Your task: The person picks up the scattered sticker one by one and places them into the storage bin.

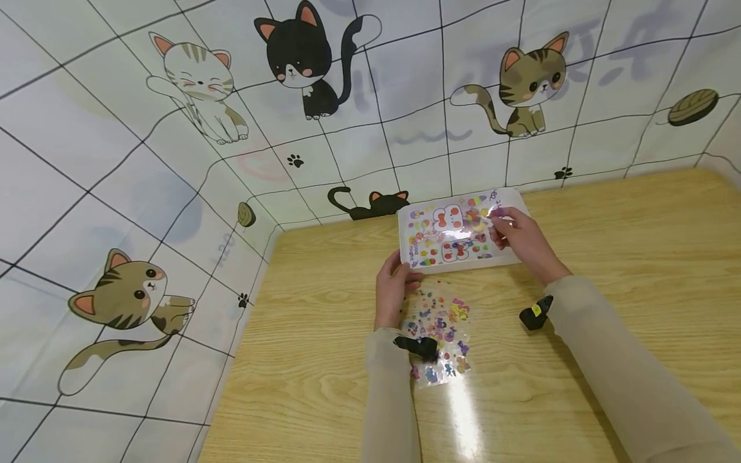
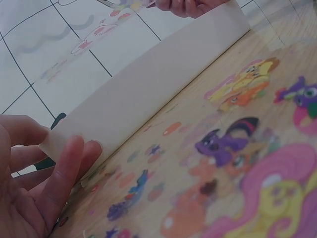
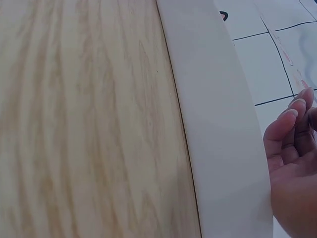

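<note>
A shallow white box [image 1: 480, 264] stands against the back wall. Over its top lies a clear sticker sheet [image 1: 448, 220] with bunny faces and small fruit prints. My left hand [image 1: 392, 289] grips the box's near left corner, fingers on its side wall [image 2: 148, 74]. At the box's right end, my right hand [image 1: 523, 243] pinches the right part of the clear sheet between thumb and fingers; the left wrist view shows the sheet's prints raised above the box rim. Under the left wrist, a second transparent sheet [image 1: 431, 315] with colourful pony stickers lies on the table.
The wooden table [image 1: 312, 360] meets walls draped in white gridded cloth [image 1: 405, 148] with cartoon cats. Black wrist cameras sit on both sleeves, the left one above the pony sheet. A bright reflection crosses the table near the front.
</note>
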{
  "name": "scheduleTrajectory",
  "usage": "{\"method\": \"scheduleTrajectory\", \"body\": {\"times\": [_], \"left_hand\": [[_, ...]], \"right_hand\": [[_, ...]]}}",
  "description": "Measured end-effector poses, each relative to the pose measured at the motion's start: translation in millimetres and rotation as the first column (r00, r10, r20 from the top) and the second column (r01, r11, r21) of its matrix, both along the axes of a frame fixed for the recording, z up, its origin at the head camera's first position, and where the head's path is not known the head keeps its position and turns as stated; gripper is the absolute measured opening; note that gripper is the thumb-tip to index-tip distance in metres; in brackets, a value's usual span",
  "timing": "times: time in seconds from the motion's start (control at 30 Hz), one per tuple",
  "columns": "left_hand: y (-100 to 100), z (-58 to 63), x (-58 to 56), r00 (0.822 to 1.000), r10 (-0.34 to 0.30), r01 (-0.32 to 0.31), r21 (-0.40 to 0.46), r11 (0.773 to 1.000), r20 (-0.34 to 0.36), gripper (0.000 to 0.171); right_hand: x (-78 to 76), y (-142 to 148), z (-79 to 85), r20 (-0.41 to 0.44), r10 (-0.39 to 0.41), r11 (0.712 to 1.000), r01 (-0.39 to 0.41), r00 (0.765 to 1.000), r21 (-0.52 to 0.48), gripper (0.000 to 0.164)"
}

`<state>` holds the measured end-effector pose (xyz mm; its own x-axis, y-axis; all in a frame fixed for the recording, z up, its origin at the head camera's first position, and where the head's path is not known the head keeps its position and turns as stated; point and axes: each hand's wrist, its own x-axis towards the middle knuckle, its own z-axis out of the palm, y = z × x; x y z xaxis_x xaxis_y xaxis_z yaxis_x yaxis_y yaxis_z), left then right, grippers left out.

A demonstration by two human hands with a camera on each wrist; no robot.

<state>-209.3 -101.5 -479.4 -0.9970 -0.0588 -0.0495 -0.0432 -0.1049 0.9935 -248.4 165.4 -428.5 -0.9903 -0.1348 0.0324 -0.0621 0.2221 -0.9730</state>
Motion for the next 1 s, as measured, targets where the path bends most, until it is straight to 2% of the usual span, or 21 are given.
{"method": "scheduleTrajectory", "body": {"times": [0.2, 0.4, 1.0], "left_hand": [[-0.1, 1.0, -0.1, 1.0, 0.002, -0.002, -0.001, 1.0, -0.001, 0.04], [-0.4, 1.5, 0.7, 1.0, 0.0, 0.0, 0.003, 1.0, 0.005, 0.039], [-0.3, -1.4, -0.3, 1.0, 0.001, -0.001, 0.013, 1.0, 0.004, 0.041]], "right_hand": [[-8.4, -4.1, -0.1, 0.005, 0.0, 1.0, 0.0, 1.0, 0.01, 0.041], [-16.5, -8.1, -1.3, 0.02, -0.016, 1.0, 0.016, 1.0, 0.018, 0.046], [-24.6, -7.9, -6.7, 0.071, -0.09, 0.996, 0.091, 0.993, -0.01, 0.047]]}}
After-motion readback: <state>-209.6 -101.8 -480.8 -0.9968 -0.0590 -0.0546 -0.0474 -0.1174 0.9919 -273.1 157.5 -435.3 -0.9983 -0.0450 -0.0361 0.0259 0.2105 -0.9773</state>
